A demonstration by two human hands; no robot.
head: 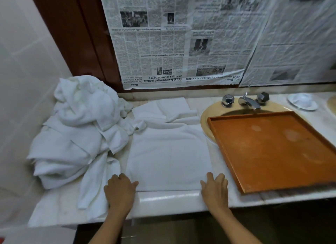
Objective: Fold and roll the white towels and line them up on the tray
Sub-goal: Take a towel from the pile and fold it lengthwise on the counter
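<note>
Both corners of flat, nubby towel (169,158) — pinched by left hand (119,189), right hand (215,188).

Both bare forearms reach forward from the lower edge, roughly parallel and well apart. The left hand (119,190) and right hand (215,189) lie knuckles-up with fingers curled, thumbs pointing inward toward each other, each pinching a near corner of the flat towel (169,158).
</note>
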